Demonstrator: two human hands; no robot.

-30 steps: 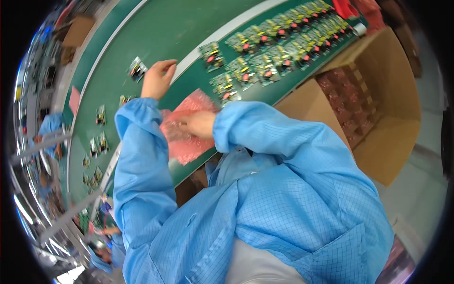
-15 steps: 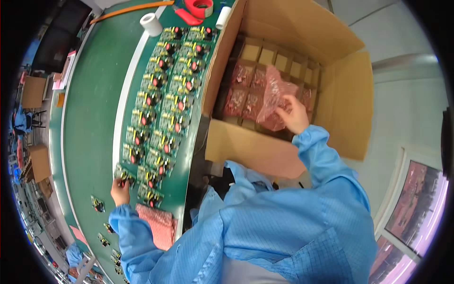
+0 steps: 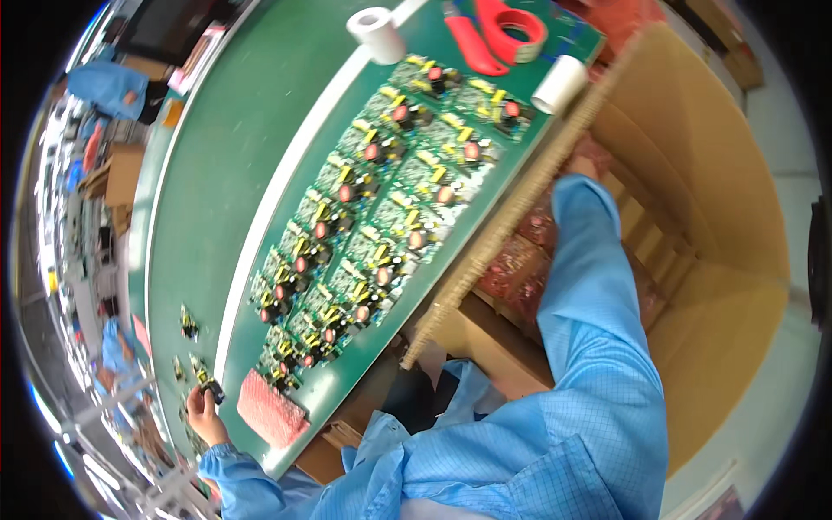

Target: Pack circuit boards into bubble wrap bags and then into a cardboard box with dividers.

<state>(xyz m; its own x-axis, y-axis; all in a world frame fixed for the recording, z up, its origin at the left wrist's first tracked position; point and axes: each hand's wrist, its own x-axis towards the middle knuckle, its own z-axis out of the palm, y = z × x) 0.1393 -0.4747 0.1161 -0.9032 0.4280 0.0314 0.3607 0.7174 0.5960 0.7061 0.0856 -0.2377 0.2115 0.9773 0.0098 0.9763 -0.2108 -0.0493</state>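
At the near left, my left hand (image 3: 205, 420) is closed on the edge of a small green circuit board (image 3: 204, 374) with yellow and black parts. My right hand (image 3: 587, 163) reaches deep into an open cardboard box (image 3: 724, 130), at its far end, beside pink bubble bags (image 3: 513, 267). Its fingers are blurred and mostly hidden, so their grip does not show. Two slanting rows of circuit boards (image 3: 348, 192) with round red-topped parts lie on the green table (image 3: 230, 113). A stack of flat pink bubble bags (image 3: 270, 409) lies at the near end of these rows.
Beyond the boards are a white roll (image 3: 377, 36), a red tape dispenser (image 3: 511, 33) and another white roll (image 3: 559, 84). Cardboard dividers (image 3: 637, 217) split the box inside. A few loose boards (image 3: 188, 321) sit left of the white strip. Other people (image 3: 113, 91) are in the background.
My view has turned. My right hand has gone from lifting a bubble bag to deeper in the box's far end. My left hand has left the rows and holds a board farther left.
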